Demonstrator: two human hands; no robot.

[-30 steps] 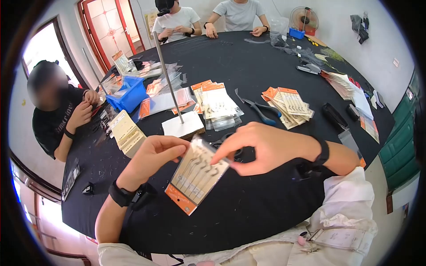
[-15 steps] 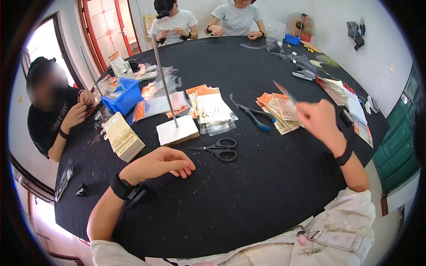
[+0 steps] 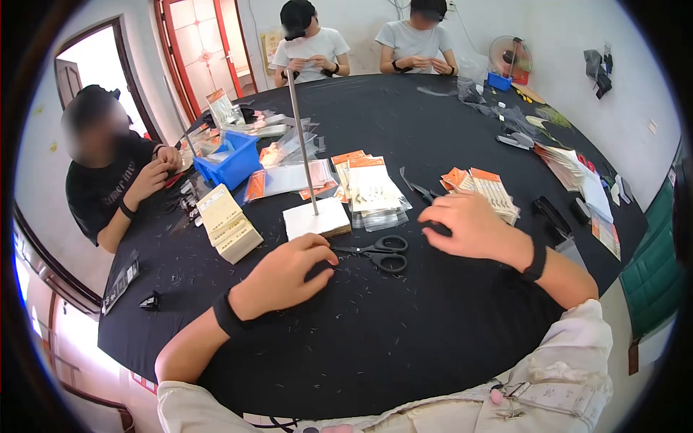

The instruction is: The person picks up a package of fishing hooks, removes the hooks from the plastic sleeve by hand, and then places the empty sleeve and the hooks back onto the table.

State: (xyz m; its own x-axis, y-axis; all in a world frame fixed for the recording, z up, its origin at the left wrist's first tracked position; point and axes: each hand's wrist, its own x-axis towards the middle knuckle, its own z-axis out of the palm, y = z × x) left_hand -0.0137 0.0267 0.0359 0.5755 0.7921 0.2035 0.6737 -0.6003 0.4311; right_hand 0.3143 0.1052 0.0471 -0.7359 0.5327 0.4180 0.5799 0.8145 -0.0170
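My left hand (image 3: 289,274) is over the black table with thumb and fingers apart, holding nothing, its fingertips just left of the black scissors (image 3: 382,252). My right hand (image 3: 473,225) has its fingers curved and apart, with nothing seen in it. It partly covers the blue-handled pliers (image 3: 422,191) and lies in front of a fanned pile of orange-topped cards (image 3: 489,186). Between the hands, farther back, another stack of cards (image 3: 372,186) lies beside a metal rod (image 3: 302,144) standing on a white block (image 3: 317,219).
A stack of cream boxes (image 3: 229,225) and a blue bin (image 3: 229,162) stand at the left. A person (image 3: 108,173) sits there; two others (image 3: 310,50) (image 3: 415,43) sit across the table. At the right are a stapler (image 3: 515,141) and papers (image 3: 570,173).
My right hand has come down and left, and the card raised in it no longer shows there. My left hand has opened wider near the scissors. The view has shifted.
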